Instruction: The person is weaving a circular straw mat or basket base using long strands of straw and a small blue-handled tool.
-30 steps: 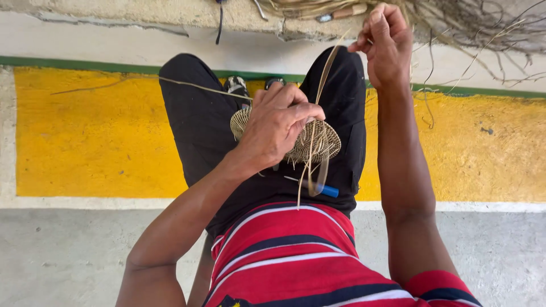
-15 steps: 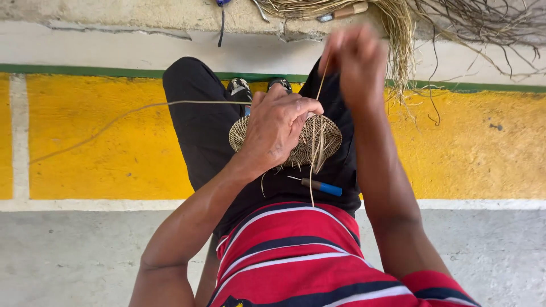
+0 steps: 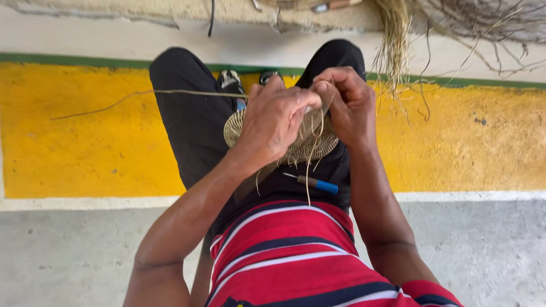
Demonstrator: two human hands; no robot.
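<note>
Both hands are tight over the disc [image 3: 284, 139], a small round woven piece sitting on the lap, on the black trousers [image 3: 187, 125]. The left hand [image 3: 276, 122] lies across the top of the disc, fingers curled down and clamped on its rim and the coil being worked. The right hand [image 3: 350, 105] is just right of the disc, thumb and fingertips pinched narrow on a thin strand [image 3: 310, 165] whose loose end dangles below the disc toward the striped shirt [image 3: 284, 250]. Another long fibre [image 3: 170, 92] runs off to the left of the disc, across the knee and out over the yellow floor [image 3: 68, 142].

Just below the disc lies a tool [image 3: 315, 183] with a blue handle, resting loose on the lap. Above and right of the disc, a bundle of dry fibre [image 3: 392, 40] hangs by the wall.

Risks, as I read it: that pinch is very fine, and a dry strand pulled hard could snap or slip out of the right grip, loosening the stitch. The long fibre to the left could snag on the knee. The tool has nothing holding it; a shift of the legs could roll it off onto the floor. If the left grip eases, the coil may spring open.
</note>
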